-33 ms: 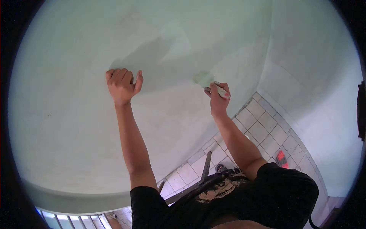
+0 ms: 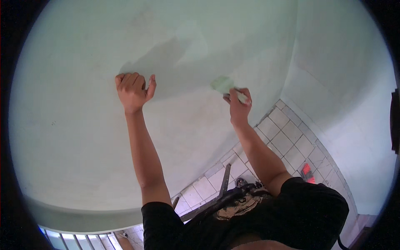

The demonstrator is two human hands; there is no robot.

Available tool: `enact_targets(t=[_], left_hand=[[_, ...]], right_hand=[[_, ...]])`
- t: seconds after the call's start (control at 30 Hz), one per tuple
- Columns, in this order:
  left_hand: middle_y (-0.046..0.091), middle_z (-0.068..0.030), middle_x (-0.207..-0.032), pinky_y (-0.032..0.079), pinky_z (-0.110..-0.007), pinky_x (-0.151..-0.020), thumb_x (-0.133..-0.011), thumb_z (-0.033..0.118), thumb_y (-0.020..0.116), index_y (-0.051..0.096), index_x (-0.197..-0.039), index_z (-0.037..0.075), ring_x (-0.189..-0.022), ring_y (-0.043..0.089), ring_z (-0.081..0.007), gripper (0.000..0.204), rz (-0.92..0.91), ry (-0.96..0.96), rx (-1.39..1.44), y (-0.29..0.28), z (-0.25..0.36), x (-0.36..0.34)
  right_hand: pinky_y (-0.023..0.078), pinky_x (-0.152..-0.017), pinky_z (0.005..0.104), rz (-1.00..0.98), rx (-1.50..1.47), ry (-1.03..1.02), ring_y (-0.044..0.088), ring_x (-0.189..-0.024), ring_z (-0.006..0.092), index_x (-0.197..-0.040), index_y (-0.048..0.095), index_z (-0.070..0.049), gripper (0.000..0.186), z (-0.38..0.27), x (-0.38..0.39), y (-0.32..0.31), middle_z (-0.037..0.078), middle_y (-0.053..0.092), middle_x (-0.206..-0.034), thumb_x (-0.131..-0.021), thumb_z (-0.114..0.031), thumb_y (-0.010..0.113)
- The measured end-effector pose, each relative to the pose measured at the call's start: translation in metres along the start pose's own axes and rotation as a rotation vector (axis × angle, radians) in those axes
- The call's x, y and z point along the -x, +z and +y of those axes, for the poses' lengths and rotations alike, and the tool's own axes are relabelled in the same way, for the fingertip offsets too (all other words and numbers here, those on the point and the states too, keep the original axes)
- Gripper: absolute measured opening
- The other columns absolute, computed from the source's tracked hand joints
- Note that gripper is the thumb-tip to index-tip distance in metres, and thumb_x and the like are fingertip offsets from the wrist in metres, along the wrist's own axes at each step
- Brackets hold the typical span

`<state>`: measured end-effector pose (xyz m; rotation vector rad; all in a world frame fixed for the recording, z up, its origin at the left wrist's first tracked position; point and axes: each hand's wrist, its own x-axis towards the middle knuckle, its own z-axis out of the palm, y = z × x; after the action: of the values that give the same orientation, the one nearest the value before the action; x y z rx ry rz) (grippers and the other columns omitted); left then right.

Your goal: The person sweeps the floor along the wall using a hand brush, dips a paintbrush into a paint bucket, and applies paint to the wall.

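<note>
Right hand (image 2: pixel 239 109): fingers clamped on pale tool (image 2: pixel 243 98), long axis slanting up-left toward green patch (image 2: pixel 222 83) just past fingertips; left hand (image 2: pixel 133 95) farther, fingers curled in

Across the lower middle of the frame, a person wears a black T-shirt (image 2: pixel 312 214). The short left sleeve (image 2: pixel 159 223) ends above the elbow in a plain hem; the right sleeve (image 2: pixel 302 196) is short too. A pale tan print (image 2: pixel 233 208) with dark lines marks the chest. The forearms (image 2: pixel 146 152) and hands (image 2: pixel 133 91) are bare. Dark footwear (image 2: pixel 240 182) shows small and blurred at lower centre.
</note>
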<state>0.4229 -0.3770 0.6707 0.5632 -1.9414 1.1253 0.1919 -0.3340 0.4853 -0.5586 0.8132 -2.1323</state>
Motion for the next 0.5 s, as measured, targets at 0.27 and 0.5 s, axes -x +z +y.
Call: enact_targets(t=[0.27,0.5], left_hand=[[0.034,0.0013,-0.045,0.028,-0.029,-0.059,-0.072,0.021,0.066,0.029,-0.045,0.014,-0.045,0.035,-0.0162,0.047,-0.006,-0.015,-0.003,0.000,0.001,0.002],[0.036,0.0013,-0.045,0.028,-0.029,-0.059,-0.072,0.020,0.067,0.029,-0.045,0.014,-0.045,0.036,-0.0161,0.047,0.031,-0.025,0.008,0.002,0.001,0.002]], right_hand=[[0.055,-0.060,0.0311,-0.120,-0.145,-0.149,0.058,-0.065,0.0160,-0.084,0.046,-0.002,0.013,-0.092,-0.054,0.133,0.008,0.055,-0.076,-0.077,0.000,0.058],[0.056,-0.063,0.0305,-0.307,-0.379,-0.310,0.058,-0.073,0.0163,-0.087,0.044,-0.002,0.016,-0.125,-0.067,0.142,0.009,0.055,-0.088,-0.078,-0.001,0.058]])
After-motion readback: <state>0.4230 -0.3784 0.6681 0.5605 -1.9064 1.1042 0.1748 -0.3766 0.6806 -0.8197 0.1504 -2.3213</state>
